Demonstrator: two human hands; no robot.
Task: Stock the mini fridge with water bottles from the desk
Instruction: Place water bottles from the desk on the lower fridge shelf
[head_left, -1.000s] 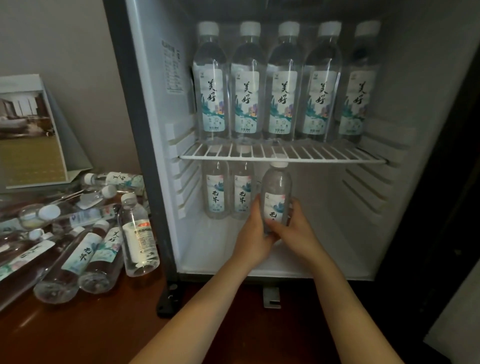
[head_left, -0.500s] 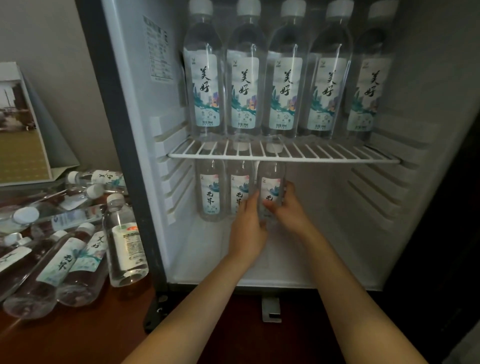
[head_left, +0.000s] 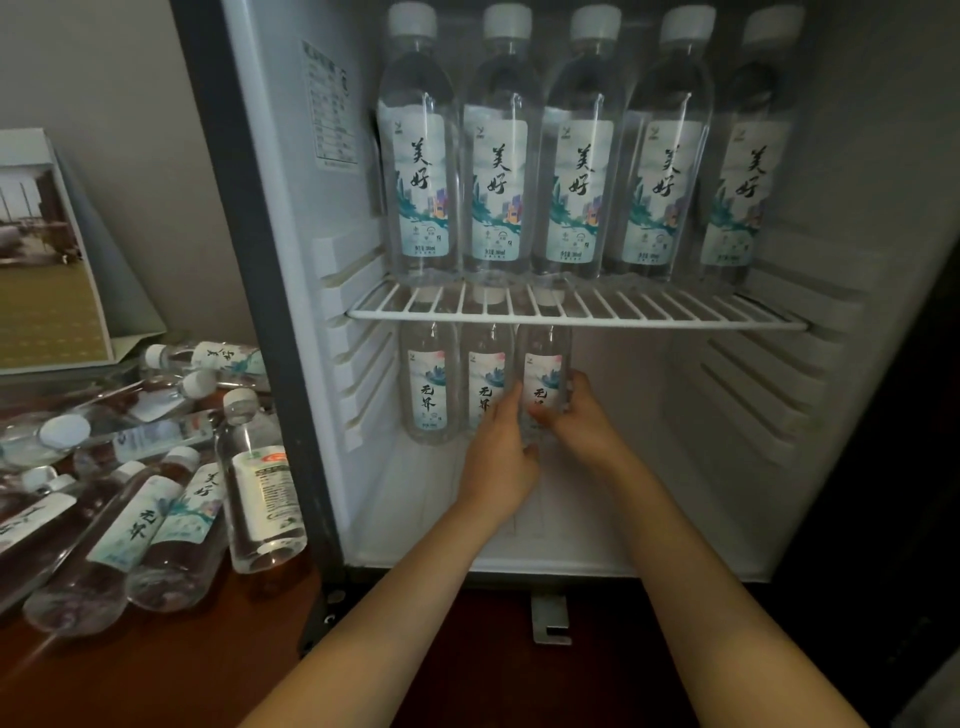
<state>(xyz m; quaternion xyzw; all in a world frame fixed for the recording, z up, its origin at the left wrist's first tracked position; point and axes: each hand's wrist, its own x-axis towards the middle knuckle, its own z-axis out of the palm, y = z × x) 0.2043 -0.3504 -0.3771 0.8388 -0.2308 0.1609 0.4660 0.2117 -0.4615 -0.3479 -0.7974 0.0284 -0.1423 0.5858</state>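
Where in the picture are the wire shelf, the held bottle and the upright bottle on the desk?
wire shelf (head_left: 675, 307), head view, bare wires near its front rail.
held bottle (head_left: 543, 375), head view, upper half of its label.
upright desk bottle (head_left: 265, 493), head view, its white label.

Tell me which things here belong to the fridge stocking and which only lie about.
Belong to the job: held bottle, left hand, right hand, mini fridge, wire shelf, stocked bottles, bottles on the desk.
Lying about: picture card, metal bracket.
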